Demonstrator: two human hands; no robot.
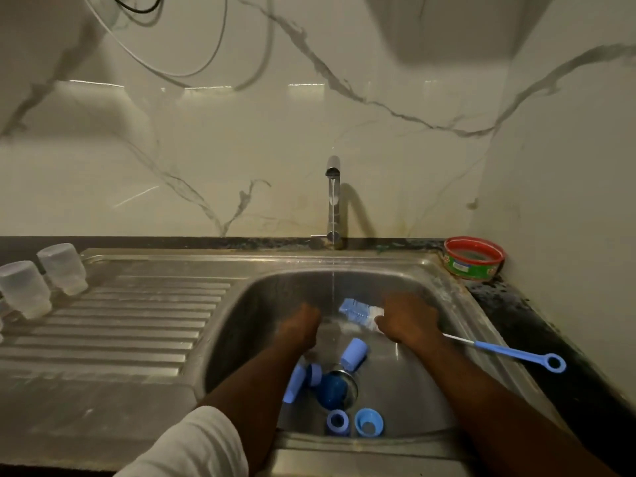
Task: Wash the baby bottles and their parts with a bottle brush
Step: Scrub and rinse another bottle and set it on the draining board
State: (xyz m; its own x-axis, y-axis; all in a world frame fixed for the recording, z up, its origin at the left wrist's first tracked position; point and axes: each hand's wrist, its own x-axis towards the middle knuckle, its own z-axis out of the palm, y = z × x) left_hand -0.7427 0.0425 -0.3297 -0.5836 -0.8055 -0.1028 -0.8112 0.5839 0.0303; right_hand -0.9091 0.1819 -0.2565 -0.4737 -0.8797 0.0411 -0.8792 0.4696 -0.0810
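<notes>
Two blue plastic bottle rings [354, 422] are lying nearest in the steel sink [447, 390]; the right hand [409, 316] fingers are gripping the blue-handled bristle bottle brush [358, 313] under running water; the left hand [301, 325] is curled, contents indiscernible.

Two clear bottles [43, 280], six blue parts [354, 354], one brush [359, 313], one tub [473, 258].

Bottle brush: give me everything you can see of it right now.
The bottle brush has a blue-and-white bristle head, a thin white wire shaft and a blue plastic handle ending in a ring. It lies slanted across the sink: bristles in the basin beside the running water, handle out over the right rim. The right hand covers its middle and appears to hold it.
</notes>
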